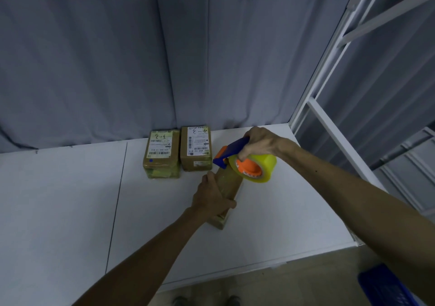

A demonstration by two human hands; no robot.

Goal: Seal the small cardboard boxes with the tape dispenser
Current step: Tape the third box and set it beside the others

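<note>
Head view: nearest of all, at the bottom right, a blue plastic crate (386, 287) is seen on the floor, lower than the edge of the wide white table (70, 211).

A little farther on, near the middle of the table, a long brown cardboard box (231, 185) is laid with one short end toward the person. It is held by the left hand (209, 197). The thumb is bent across the top of the box and the fingers are curled round its left side.

Just past that hand, a tape dispenser with a blue handle and an orange hub (235, 158) is held at the far end of the same box. A fat roll of yellow see-through tape (263, 167) is carried on it. The blue handle is gripped from above by the right hand (259, 143), with the fingers wrapped round it. Whether the box is touched by the roll cannot be told.

Farther back, two more small boxes are set just beside each other. On the left is a brown box marked 3-3 (161, 154), and on the right is a brown box marked 4-3 (195, 149). A white label is stuck on top of each.

Behind them a grey cloth curtain (117, 58) is hung. At the far right a white metal frame (329, 82) is seen.
</note>
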